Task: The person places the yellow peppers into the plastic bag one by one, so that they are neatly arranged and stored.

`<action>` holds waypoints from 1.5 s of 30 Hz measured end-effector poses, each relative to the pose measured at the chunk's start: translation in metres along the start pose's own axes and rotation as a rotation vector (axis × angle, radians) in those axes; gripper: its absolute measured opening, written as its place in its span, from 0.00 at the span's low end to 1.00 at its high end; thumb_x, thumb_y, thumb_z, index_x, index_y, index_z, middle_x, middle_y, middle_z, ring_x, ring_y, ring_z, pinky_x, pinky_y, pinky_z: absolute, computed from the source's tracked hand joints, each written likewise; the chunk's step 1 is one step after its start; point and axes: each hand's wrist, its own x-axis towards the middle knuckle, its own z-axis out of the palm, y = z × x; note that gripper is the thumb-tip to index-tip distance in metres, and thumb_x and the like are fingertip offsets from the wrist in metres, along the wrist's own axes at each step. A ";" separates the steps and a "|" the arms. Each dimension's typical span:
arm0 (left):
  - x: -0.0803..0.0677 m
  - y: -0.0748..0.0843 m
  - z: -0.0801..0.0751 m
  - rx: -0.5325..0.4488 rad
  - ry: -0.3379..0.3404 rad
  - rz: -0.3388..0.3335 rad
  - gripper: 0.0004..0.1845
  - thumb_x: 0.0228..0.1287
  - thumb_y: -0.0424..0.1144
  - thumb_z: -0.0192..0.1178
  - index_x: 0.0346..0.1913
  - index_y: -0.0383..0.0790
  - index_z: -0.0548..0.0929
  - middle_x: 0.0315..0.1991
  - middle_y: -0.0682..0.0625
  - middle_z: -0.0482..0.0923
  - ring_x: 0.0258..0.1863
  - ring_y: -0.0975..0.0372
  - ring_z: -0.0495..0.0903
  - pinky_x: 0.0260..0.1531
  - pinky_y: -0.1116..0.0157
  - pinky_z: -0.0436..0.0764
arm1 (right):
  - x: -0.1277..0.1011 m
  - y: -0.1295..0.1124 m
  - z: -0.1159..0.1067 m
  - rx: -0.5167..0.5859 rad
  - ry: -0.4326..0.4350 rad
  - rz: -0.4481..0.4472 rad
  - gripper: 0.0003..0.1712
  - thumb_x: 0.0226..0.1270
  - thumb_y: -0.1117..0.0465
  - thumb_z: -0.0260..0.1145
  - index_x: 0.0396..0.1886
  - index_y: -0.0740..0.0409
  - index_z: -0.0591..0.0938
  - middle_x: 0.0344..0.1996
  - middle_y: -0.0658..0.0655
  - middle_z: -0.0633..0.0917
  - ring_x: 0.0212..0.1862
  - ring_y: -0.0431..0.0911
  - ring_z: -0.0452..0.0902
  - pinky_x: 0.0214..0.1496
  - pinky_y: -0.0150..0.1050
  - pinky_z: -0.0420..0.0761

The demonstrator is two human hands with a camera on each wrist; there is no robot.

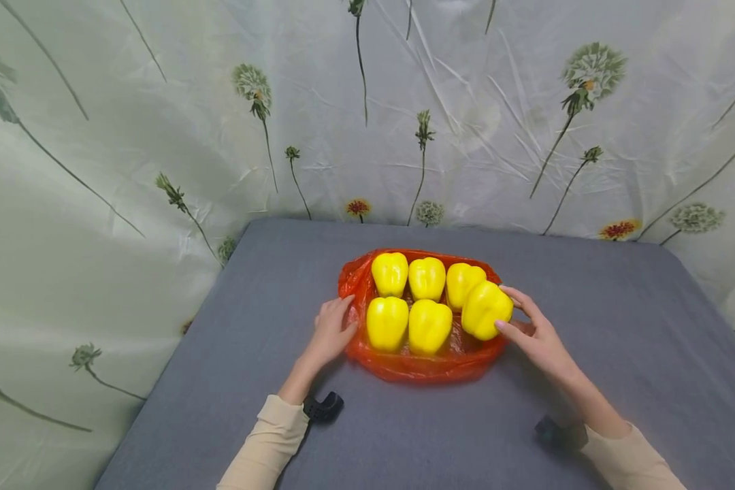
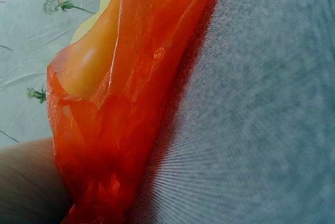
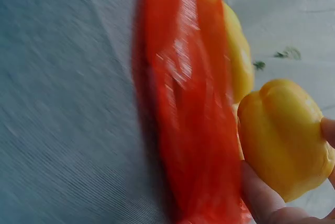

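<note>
A yellow bell pepper (image 1: 486, 310) is gripped in my right hand (image 1: 542, 344), thumb on its near side and fingers on its far right side. It is tilted and overlaps another bell pepper (image 1: 463, 282) at the back right of the bag. In the right wrist view the held pepper (image 3: 282, 137) stands out beside the red plastic. My left hand (image 1: 329, 333) holds the left edge of an open red plastic bag (image 1: 429, 369). Several other yellow bell peppers (image 1: 388, 324) sit in the bag in two rows. The left wrist view shows the bag's side (image 2: 141, 77) bunched near the hand.
The bag rests on a table with a grey cloth (image 1: 404, 435). A flower-printed curtain (image 1: 343, 156) hangs along the table's far edge and left side. Dark straps (image 1: 323, 407) are worn at both wrists, below beige sleeves.
</note>
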 end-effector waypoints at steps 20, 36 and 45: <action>0.003 0.002 0.001 0.028 0.001 -0.011 0.30 0.61 0.40 0.57 0.67 0.40 0.66 0.65 0.42 0.69 0.64 0.50 0.61 0.61 0.45 0.60 | -0.005 0.004 0.010 -0.160 -0.214 0.136 0.34 0.67 0.48 0.57 0.71 0.39 0.58 0.69 0.60 0.63 0.55 0.55 0.72 0.46 0.35 0.81; -0.001 0.006 0.001 0.027 0.004 -0.019 0.30 0.61 0.40 0.58 0.67 0.40 0.66 0.65 0.41 0.68 0.63 0.49 0.60 0.61 0.45 0.59 | 0.003 0.004 0.008 -0.269 -0.291 0.087 0.35 0.69 0.51 0.55 0.73 0.49 0.56 0.63 0.66 0.68 0.45 0.47 0.76 0.42 0.31 0.80; 0.001 0.008 -0.005 0.043 -0.040 -0.013 0.31 0.62 0.42 0.56 0.68 0.41 0.65 0.66 0.39 0.65 0.64 0.46 0.59 0.59 0.42 0.58 | 0.005 -0.004 0.003 -0.346 -0.294 0.060 0.35 0.68 0.50 0.57 0.72 0.51 0.58 0.60 0.66 0.69 0.41 0.45 0.75 0.38 0.30 0.79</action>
